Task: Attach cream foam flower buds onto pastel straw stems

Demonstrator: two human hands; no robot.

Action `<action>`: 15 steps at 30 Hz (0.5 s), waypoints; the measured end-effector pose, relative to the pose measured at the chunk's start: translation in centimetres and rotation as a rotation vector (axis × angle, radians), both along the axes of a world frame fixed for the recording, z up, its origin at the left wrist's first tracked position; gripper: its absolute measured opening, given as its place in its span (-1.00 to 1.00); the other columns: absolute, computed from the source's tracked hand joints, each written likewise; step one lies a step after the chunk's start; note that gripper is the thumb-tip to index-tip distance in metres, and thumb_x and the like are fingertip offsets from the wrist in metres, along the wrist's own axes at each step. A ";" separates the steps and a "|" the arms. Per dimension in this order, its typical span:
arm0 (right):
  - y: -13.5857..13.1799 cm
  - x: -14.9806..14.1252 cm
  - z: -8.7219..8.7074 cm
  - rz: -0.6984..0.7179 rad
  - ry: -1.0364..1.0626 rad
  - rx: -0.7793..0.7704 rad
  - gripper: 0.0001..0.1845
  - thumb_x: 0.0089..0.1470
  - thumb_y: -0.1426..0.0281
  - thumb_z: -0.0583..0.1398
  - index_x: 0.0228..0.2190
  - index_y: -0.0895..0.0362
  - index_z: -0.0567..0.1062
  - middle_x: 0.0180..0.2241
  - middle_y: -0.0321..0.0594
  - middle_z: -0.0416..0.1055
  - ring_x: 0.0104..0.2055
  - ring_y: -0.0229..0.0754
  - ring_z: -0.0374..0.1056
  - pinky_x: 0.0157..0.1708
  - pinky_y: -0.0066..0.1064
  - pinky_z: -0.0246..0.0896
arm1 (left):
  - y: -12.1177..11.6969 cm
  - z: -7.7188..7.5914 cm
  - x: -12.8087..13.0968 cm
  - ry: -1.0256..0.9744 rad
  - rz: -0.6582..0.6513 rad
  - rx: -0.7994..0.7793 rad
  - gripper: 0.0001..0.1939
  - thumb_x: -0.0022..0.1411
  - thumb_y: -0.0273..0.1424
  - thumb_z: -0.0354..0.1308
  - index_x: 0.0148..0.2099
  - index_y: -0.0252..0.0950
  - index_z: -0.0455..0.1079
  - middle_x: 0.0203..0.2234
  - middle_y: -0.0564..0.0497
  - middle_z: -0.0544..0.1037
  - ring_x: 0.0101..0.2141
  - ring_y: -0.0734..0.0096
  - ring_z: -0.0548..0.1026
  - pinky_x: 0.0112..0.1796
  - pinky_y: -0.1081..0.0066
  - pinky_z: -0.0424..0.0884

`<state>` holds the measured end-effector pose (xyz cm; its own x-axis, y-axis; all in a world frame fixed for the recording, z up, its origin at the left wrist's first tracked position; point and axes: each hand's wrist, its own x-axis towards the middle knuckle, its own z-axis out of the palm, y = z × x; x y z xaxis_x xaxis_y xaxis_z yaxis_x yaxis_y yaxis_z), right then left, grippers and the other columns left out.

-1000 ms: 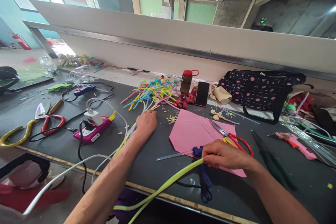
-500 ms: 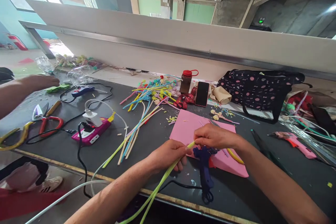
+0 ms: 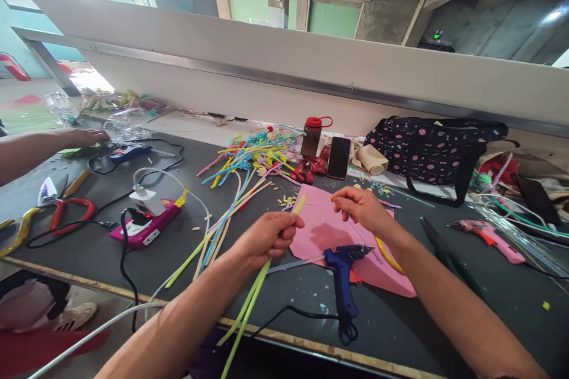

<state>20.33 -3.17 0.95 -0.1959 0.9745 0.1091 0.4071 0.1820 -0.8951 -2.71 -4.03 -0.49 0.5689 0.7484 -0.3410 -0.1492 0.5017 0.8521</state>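
My left hand [image 3: 270, 235] is closed around long yellow-green strips [image 3: 251, 302]. A short end pokes up past the thumb, and the lower lengths hang over the table's front edge. Over the pink sheet [image 3: 317, 240], my right hand [image 3: 358, 207] is raised with its fingers loosely bent and a little apart, showing nothing between them. Just below the hands, a dark blue glue gun [image 3: 342, 284] with a clear glue stick in its back rests partly on the sheet. A yellow curved handle [image 3: 389, 257] lies by my right wrist.
Colourful strips [image 3: 262, 157] are piled at the back, near a red-capped bottle [image 3: 312, 136], a phone [image 3: 338, 157] and a patterned bag [image 3: 435, 157]. A pink glue gun [image 3: 493, 240] lies right. A purple power strip [image 3: 146, 225], scissors [image 3: 73, 216] and another person's hand [image 3: 84, 137] are left.
My right hand has come off the yellow-green strips and moved up. My left hand has moved left and up with them. The blue glue gun is now more visible.
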 end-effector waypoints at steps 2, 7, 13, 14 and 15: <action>-0.7 1.6 0.0 -0.079 0.013 0.009 -0.76 0.02 0.24 0.10 -0.36 0.16 0.43 -0.50 -0.28 0.38 -0.59 -0.35 0.23 -0.66 -0.55 -0.03 | 1.0 0.5 -0.6 -0.083 0.019 -0.040 -0.87 0.13 -0.37 0.04 -0.35 -0.35 0.29 -0.70 0.22 0.07 -0.76 0.74 -0.07 -0.79 0.70 -0.23; -3.4 7.0 -1.0 -0.254 -0.314 0.060 -0.77 0.02 0.26 0.10 -0.43 0.14 0.47 -0.55 -0.31 0.37 -0.54 -0.29 0.26 -0.54 -0.50 0.09 | 2.8 1.7 -1.8 -0.159 0.072 -0.027 -0.89 0.15 -0.40 0.03 -0.35 -0.36 0.30 -0.69 0.21 0.08 -0.77 0.76 -0.06 -0.83 0.73 -0.20; -7.4 8.1 -2.7 -0.226 -0.571 0.140 -0.76 0.08 0.30 0.06 -0.44 0.11 0.48 -0.48 -0.29 0.43 -0.45 -0.25 0.31 -0.44 -0.46 0.14 | 3.7 1.6 -2.9 -0.155 0.140 -0.003 -0.89 0.15 -0.42 0.04 -0.34 -0.37 0.31 -0.69 0.20 0.08 -0.78 0.77 -0.03 -0.85 0.75 -0.17; -8.0 7.3 -2.9 -0.190 -0.582 0.188 -0.77 0.10 0.32 0.04 -0.43 0.11 0.47 -0.45 -0.27 0.44 -0.42 -0.24 0.33 -0.40 -0.46 0.15 | 3.8 1.4 -3.0 -0.159 0.152 -0.004 -0.89 0.16 -0.42 0.04 -0.34 -0.37 0.32 -0.69 0.20 0.08 -0.78 0.77 -0.03 -0.85 0.75 -0.16; -8.6 6.3 -3.0 -0.143 -0.594 0.245 -0.76 0.12 0.34 0.03 -0.43 0.10 0.47 -0.46 -0.27 0.43 -0.41 -0.24 0.33 -0.38 -0.45 0.15 | 3.9 1.2 -3.1 -0.162 0.161 -0.005 -0.89 0.16 -0.41 0.04 -0.33 -0.37 0.32 -0.69 0.20 0.08 -0.78 0.77 -0.02 -0.85 0.75 -0.15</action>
